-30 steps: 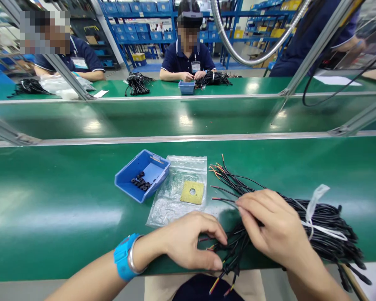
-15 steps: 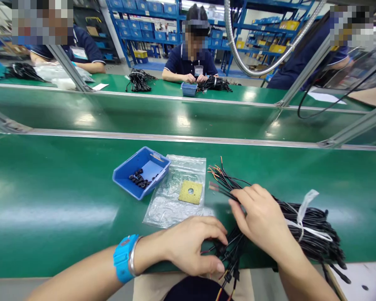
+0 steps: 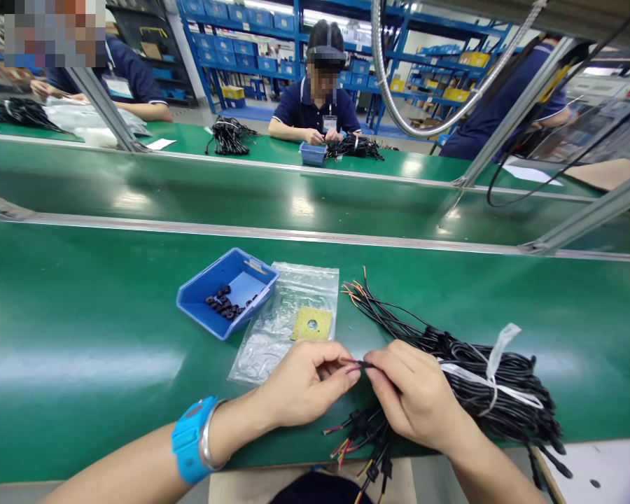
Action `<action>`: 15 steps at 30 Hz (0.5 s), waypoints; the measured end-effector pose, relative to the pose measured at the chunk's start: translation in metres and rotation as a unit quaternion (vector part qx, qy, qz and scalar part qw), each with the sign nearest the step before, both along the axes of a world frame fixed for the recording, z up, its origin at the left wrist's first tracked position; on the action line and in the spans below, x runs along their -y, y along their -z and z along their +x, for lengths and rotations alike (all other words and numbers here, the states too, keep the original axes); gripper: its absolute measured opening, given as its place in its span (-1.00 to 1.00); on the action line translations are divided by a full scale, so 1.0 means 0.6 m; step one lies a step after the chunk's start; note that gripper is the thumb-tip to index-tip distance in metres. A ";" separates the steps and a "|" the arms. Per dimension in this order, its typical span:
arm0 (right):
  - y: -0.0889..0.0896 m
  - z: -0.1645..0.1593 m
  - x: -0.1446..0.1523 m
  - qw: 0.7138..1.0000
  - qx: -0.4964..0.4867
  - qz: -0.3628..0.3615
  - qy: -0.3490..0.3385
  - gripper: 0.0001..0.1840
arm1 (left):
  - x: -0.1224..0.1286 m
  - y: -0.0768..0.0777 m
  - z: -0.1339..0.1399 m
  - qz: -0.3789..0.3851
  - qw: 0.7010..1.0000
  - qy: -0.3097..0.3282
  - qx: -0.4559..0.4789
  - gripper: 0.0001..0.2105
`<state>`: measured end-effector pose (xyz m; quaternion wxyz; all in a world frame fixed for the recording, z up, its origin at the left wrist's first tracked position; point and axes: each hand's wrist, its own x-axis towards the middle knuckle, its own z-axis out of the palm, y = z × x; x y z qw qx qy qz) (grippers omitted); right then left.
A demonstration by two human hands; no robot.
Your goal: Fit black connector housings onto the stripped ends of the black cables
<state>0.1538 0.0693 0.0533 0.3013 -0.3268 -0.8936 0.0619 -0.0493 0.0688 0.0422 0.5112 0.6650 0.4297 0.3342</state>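
Observation:
My left hand (image 3: 309, 385) is closed, its thumb and fingertips pinching the thin red wires at a black cable's end (image 3: 365, 364). Close beside it, my right hand (image 3: 417, 395) pinches the same cable by its black sheath. Below the right hand, several cable ends (image 3: 370, 434) with black fittings and red and yellow wires lie at the table's front edge. To the right rests a thick bundle of black cables (image 3: 519, 381), tied with a white strip; its bare orange-tipped wires (image 3: 360, 290) fan out beyond my hands.
A blue bin (image 3: 192, 294) with several small black ring-shaped parts stands at left. Next to it lies a clear plastic bag (image 3: 252, 357) with a yellow square piece (image 3: 312, 324) on it. Metal rails (image 3: 273, 234) cross beyond; a co-worker (image 3: 318, 105) sits opposite with a small blue bin (image 3: 313, 154).
My left hand has left the fittings at the front edge and risen to the wire end. The right hand has come lower and closer, bringing a cable with it. The view has shifted slightly.

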 end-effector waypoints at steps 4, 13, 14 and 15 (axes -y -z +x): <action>-0.003 0.002 0.000 0.998 -0.024 -0.051 -0.005 -0.86 | -0.003 0.000 0.000 0.003 0.998 -0.026 0.051 -0.80; 0.015 0.004 -0.006 0.999 -0.036 -0.004 0.037 -0.84 | 0.009 -0.014 0.000 0.120 0.991 -0.026 -0.042 -0.81; 0.017 0.003 -0.008 0.998 -0.043 0.010 0.038 -0.85 | 0.006 -0.022 -0.006 0.141 0.989 -0.018 -0.043 -0.81; 0.018 0.003 -0.010 0.998 -0.048 0.021 0.039 -0.84 | 0.002 -0.032 -0.017 0.156 0.987 -0.018 -0.044 -0.81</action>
